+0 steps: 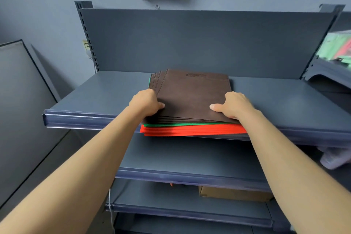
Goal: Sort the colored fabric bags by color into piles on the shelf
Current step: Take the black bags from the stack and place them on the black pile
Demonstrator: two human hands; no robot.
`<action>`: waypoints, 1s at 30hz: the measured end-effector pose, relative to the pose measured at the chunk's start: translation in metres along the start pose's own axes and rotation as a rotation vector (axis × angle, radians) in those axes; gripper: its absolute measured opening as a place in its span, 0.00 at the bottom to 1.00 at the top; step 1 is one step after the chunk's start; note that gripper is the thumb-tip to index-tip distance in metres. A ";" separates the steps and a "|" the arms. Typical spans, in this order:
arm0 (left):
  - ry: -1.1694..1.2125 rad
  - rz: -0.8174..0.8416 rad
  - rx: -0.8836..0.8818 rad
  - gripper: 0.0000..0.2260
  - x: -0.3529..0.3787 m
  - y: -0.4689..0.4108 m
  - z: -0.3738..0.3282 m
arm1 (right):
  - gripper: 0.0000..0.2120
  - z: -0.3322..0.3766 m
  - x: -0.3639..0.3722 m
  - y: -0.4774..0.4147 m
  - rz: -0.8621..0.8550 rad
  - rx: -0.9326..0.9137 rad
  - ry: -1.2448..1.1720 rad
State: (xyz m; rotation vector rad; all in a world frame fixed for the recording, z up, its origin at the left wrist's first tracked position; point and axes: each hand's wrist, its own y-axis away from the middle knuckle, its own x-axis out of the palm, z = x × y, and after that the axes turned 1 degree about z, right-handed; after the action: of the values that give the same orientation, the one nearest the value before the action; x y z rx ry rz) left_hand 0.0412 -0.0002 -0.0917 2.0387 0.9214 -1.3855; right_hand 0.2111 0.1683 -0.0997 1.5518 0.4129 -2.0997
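On the top shelf (95, 97), mid-width, one mixed stack of flat fabric bags sits w/ its near edge hanging over the shelf lip. Brown bags (191, 97) lie on top, a thin green layer (180, 124) under them, red bags (190, 131) at the bottom.

L to R: left hand (146, 103) grips the near-left corner of the brown batch, thumb on top, fingers curled round the edge, where the sheets fan out a bit. Right hand (233, 106) holds the near-right edge, thumb flat on top, fingers tucked at the side; can't tell how many layers they're under. Hands are apart, one per side, both on brown.

Handling, my guess: light, thin, felt-like fabric, fairly flat but floppy. Sheets prob. slide on each other, so a one-corner lift could sag & spill the fan. Best hold looks like both side edges near the front, pinching the whole brown batch & splitting at the green line.

Far right: blurred green/red stuff (338, 47) on the next unit.
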 end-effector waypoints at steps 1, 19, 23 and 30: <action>0.014 0.008 -0.009 0.16 0.001 -0.002 0.000 | 0.30 0.001 0.001 -0.001 0.000 -0.007 -0.005; 0.158 -0.170 0.131 0.19 0.002 0.000 -0.001 | 0.28 0.011 0.006 -0.014 -0.010 -0.087 -0.022; 0.175 -0.159 0.142 0.23 0.003 0.008 -0.006 | 0.27 0.014 0.006 -0.013 -0.034 -0.099 0.002; -0.039 -0.098 0.300 0.28 0.009 0.011 -0.003 | 0.25 0.027 0.008 -0.011 -0.056 -0.122 0.030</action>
State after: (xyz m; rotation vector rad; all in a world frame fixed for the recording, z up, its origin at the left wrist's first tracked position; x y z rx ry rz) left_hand 0.0533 -0.0026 -0.0982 2.1968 0.8484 -1.6978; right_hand 0.1816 0.1620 -0.0993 1.5193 0.5910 -2.0540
